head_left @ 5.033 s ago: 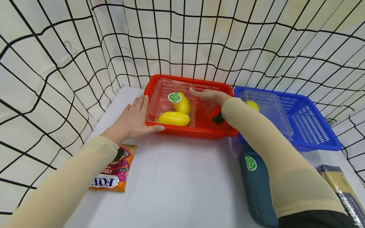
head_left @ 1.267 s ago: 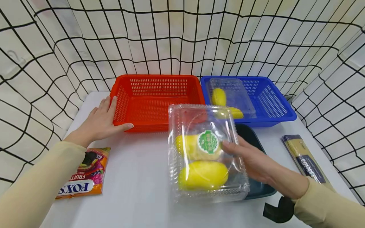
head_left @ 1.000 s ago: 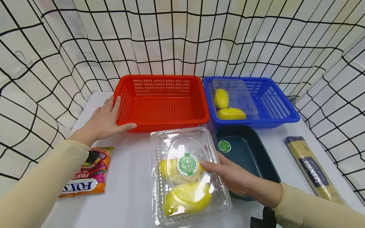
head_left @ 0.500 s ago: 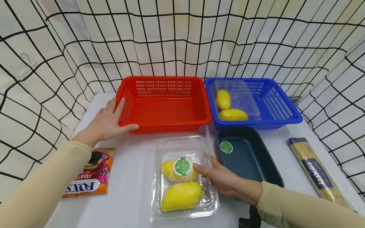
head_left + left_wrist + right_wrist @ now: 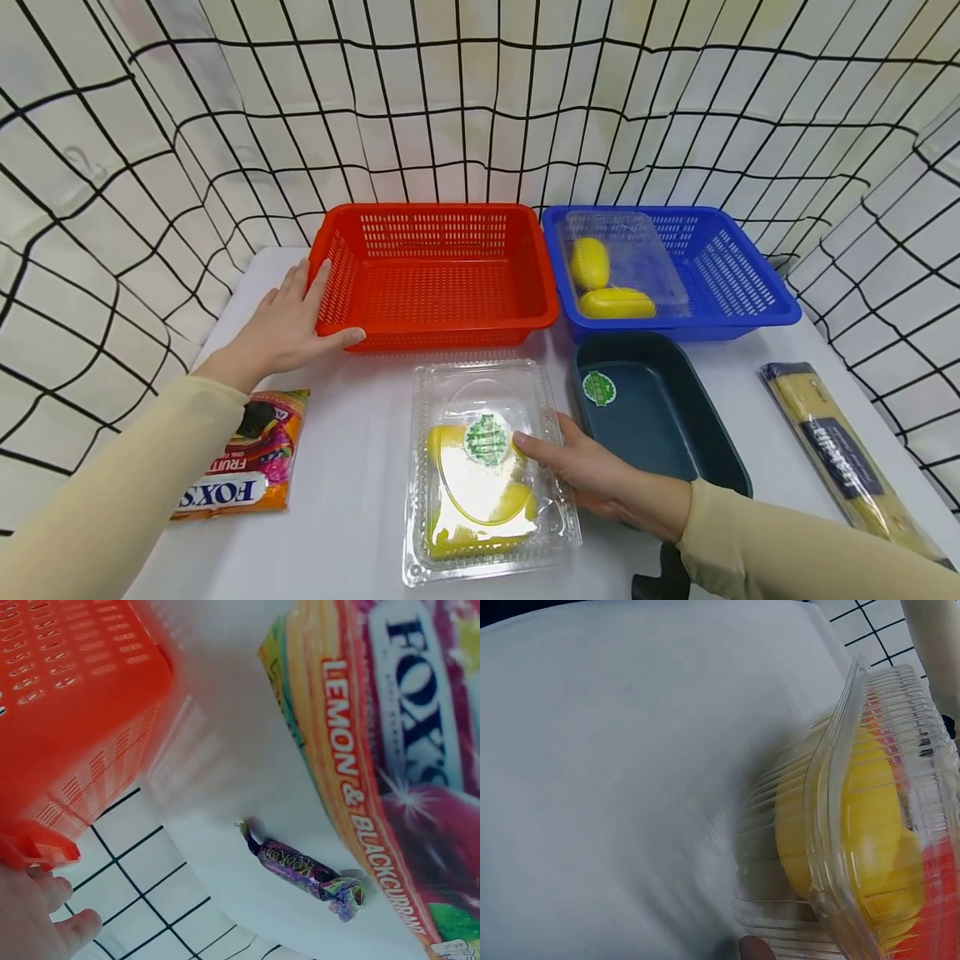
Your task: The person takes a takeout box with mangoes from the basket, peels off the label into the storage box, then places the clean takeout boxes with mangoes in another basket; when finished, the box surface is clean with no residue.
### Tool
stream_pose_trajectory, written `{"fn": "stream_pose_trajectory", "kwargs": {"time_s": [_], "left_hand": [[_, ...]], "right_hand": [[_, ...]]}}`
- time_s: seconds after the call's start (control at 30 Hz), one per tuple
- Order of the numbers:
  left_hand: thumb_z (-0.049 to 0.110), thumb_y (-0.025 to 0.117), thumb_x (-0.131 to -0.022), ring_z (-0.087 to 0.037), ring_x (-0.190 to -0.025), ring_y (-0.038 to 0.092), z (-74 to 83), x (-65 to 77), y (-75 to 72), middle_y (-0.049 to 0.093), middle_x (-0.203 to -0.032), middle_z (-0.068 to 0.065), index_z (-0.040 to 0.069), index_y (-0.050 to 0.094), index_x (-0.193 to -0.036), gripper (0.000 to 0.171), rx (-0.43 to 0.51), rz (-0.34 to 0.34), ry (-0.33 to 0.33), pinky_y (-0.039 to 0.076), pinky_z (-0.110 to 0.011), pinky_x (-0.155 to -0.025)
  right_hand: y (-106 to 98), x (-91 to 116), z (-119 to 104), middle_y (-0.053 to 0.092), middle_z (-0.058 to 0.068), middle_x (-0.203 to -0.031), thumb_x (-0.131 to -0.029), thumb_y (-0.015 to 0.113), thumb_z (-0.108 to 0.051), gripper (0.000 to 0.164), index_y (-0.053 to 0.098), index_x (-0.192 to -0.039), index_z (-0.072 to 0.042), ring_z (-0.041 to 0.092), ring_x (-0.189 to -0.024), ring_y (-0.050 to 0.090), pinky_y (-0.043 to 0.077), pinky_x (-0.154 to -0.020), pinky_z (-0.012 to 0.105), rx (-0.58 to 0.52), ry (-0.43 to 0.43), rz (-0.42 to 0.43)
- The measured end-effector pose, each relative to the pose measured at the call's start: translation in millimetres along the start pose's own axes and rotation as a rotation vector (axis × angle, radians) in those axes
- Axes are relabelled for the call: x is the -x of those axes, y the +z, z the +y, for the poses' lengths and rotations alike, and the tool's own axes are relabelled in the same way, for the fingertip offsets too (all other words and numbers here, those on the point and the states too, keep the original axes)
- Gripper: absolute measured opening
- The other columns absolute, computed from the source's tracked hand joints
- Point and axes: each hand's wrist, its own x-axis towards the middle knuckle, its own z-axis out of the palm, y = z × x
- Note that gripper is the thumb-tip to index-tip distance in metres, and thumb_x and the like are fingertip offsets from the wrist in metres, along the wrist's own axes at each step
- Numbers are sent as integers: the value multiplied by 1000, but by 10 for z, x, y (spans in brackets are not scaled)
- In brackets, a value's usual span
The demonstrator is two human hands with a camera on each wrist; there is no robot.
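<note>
1. My right hand [image 5: 600, 475] pinches the right edge of a clear container [image 5: 491, 492]: the thumb lies on the lid, while the fingers are mostly hidden at its side.
2. That container is in front of the red basket [image 5: 442, 337], left of the dark tray [image 5: 652, 408]; whether it rests fully on the table [image 5: 352, 500] I cannot tell. Yellow fruit shows through its lid under glare, and a green-and-white label [image 5: 486, 439] sits on top.
3. My left hand [image 5: 281, 329] is spread, fingers against the left end of the red basket and thumb along its front rim.
4. Right beside the red basket is a blue basket [image 5: 720, 327], holding another clear container with two yellow fruits [image 5: 615, 303].
5. Below my left wrist lies a FOX'S bag [image 5: 258, 467], and near it a wrapped sweet [image 5: 296, 870].
6. At the far right lies a long tan packet [image 5: 843, 458].
7. Black wire mesh [image 5: 465, 108] stands behind the baskets.
</note>
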Motion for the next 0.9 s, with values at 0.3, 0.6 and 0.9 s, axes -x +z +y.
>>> {"fn": "stream_pose_trajectory", "kwargs": {"time_s": [0.3, 0.6, 0.9], "left_hand": [[59, 60, -94, -43, -157, 14, 579, 174, 16, 12, -171, -22, 6, 11, -165, 101, -6, 244, 393, 22, -65, -124], [60, 57, -96, -36, -153, 33, 1229, 439, 485, 37, -163, -16, 12, 29, -162, 86, -19, 158, 739, 35, -59, -121], [66, 55, -92, -38, -151, 35, 1227, 374, 645, 33, -166, -15, 18, 20, -165, 93, 7, 50, 653, 33, -63, -120]], "right_hand": [[-15, 12, 0, 31, 25, -152, -99, 65, -43, 91, 7, -163, -14, 40, -124, 52, 52, -100, 66, 9, 10, 12], [-8, -1, 0, 38, 24, -149, -100, 63, -44, 89, 7, -162, -16, 36, -121, 57, 55, -98, 63, 8, -1, -24], [-10, -8, 1, 39, 24, -147, -100, 63, -44, 88, 7, -162, -17, 35, -118, 59, 57, -94, 62, 9, -12, -27]]}}
